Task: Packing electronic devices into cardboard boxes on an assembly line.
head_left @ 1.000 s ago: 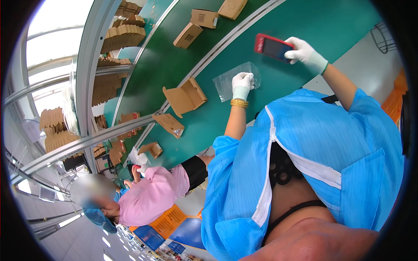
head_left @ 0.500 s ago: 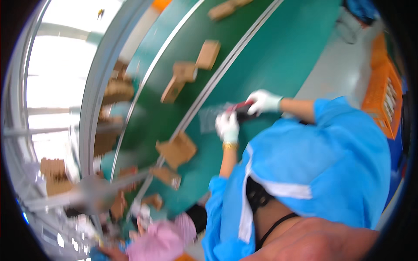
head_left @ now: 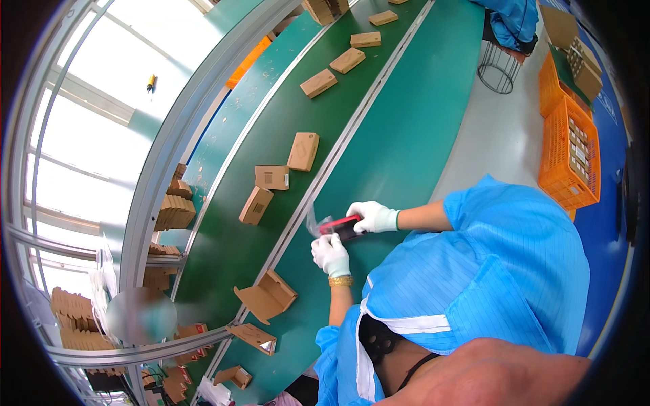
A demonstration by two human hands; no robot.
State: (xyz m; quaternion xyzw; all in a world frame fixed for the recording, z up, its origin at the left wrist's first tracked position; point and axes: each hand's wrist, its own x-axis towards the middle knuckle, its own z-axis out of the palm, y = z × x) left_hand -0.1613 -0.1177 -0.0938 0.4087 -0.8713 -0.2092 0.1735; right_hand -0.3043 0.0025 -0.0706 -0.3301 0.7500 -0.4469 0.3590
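Note:
A flat black-and-red object (head_left: 347, 227), its exact kind unclear, is held between my two white-gloved hands above the green bench. My right hand (head_left: 374, 218) is closed round its far right end. My left hand (head_left: 331, 255), with a gold bracelet at the wrist, has its fingers closed at the near left end. A clear plastic bag (head_left: 312, 221), crumpled and slightly blurred, sticks up at that left end. How much of the object the bag covers, I cannot tell. Left of my left hand, an opened cardboard box (head_left: 269, 298) lies at the bench edge.
Several small cardboard boxes (head_left: 303, 151) lie on the green conveyor (head_left: 223, 264) beyond a metal rail (head_left: 359, 116). Stacked flat cartons (head_left: 175, 212) stand on the far side. Orange crates (head_left: 567, 155) and a wire-frame stool (head_left: 497, 71) are at the right. A metal frame arches across the left.
The whole view has shifted and sharpened; my hands now appear lower and further left. The plastic bag, earlier spread out flat, is now bunched upright. The pink-sleeved co-worker has mostly left the picture.

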